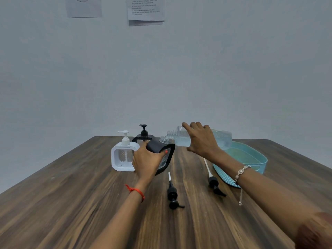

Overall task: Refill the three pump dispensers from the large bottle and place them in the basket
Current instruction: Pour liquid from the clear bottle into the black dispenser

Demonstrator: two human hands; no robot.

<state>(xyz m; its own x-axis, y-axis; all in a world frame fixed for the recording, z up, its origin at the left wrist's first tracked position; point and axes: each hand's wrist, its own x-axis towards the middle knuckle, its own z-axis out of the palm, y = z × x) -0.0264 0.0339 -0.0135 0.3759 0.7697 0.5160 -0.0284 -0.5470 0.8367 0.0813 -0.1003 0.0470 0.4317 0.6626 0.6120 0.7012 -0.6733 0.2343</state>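
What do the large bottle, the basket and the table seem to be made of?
Large bottle: clear plastic, probably; liquid shows through it. Basket: matte turquoise plastic, moulded weave texture outside. Table: wood-grain surface, possibly laminate; dark streaks, slight sheen.

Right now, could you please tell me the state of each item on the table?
White dispenser: upright, pump on.
Rear black dispenser: upright, pump on.
Front black dispenser: tilted, pump off, gripped by left hand.
Large bottle: tipped sideways, uncapped, gripped by right hand.
Middle pump head: lying loose on table.
Right pump head: lying loose on table.
Basket: on table, no dispensers visible inside.
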